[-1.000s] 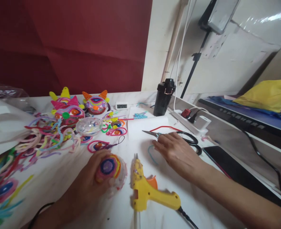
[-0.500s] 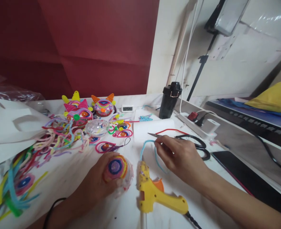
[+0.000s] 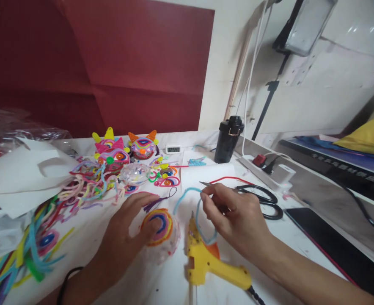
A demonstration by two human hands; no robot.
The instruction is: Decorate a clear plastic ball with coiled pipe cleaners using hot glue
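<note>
My left hand [image 3: 123, 237] has its fingers spread beside a clear plastic ball [image 3: 164, 250]. The thumb lies over the coloured pipe-cleaner coil on its top, while the index finger stands apart from it. Between the thumb and fingertips of my right hand [image 3: 234, 212] is pinched a light blue pipe cleaner [image 3: 183, 194], which bends away to the left and also loops down. That loop passes over a yellow glue gun [image 3: 202, 258], which lies on the table with its nozzle pointing away. Scissors with black handles [image 3: 263, 195] lie just beyond the right hand.
Decorated animal-face balls [image 3: 142, 146] stand at the back left, near a heap of pipe cleaners [image 3: 88, 186] and another clear ball [image 3: 135, 173]. A small digital clock [image 3: 173, 149], black bottle [image 3: 228, 140], power strip [image 3: 266, 171] and black phone [image 3: 323, 241] are farther back or right.
My left hand has loosened its grip on the ball, its index finger lifting away. My right hand still pinches the blue pipe cleaner, whose loop now hangs over the glue gun. The view has shifted slightly.
</note>
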